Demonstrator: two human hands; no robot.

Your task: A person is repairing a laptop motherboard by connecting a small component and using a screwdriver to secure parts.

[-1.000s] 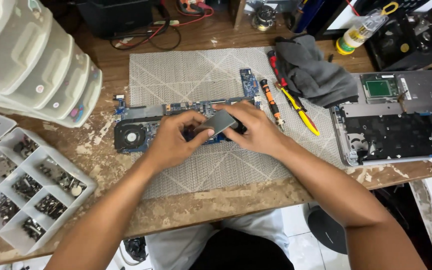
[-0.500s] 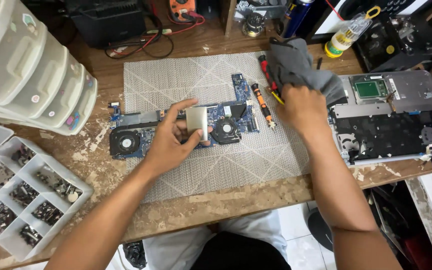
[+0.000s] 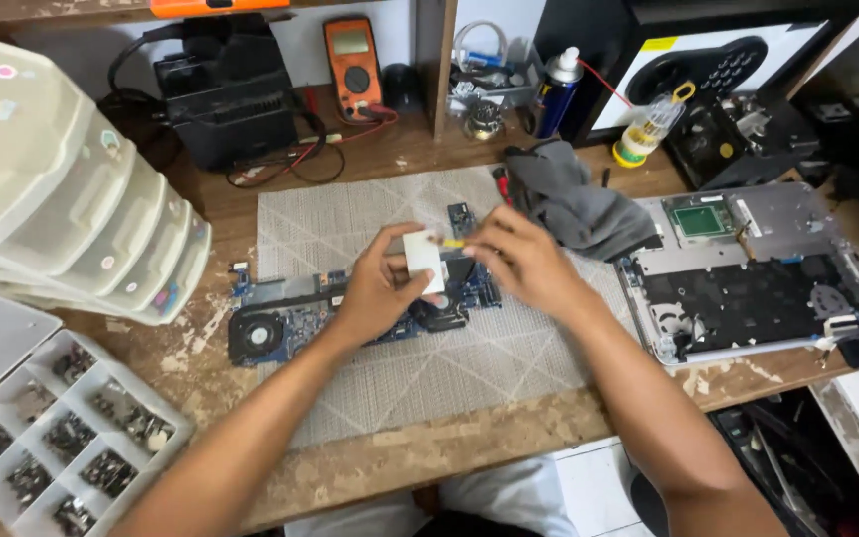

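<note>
A blue laptop motherboard (image 3: 280,318) with a round black fan lies on a grey mat (image 3: 509,368). Over its right half, my left hand (image 3: 380,288) holds up a small white rectangular part (image 3: 424,259). My right hand (image 3: 519,264) grips a thin yellow-handled tool (image 3: 454,243) whose tip points at that part's upper right edge. The two hands are close together above the board.
A grey cloth (image 3: 579,204) lies at the mat's far right corner. An opened laptop case (image 3: 758,268) rests to the right. A screw organiser tray (image 3: 62,438) and stacked plastic drawers (image 3: 62,209) stand on the left. A multimeter (image 3: 355,65), spray can (image 3: 554,94) and small bottle (image 3: 648,129) line the back.
My right hand came back from the grey cloth, now holding the yellow-handled tool against the white part. My left hand lifted that part slightly. The camera tilted up, showing more of the back shelf.
</note>
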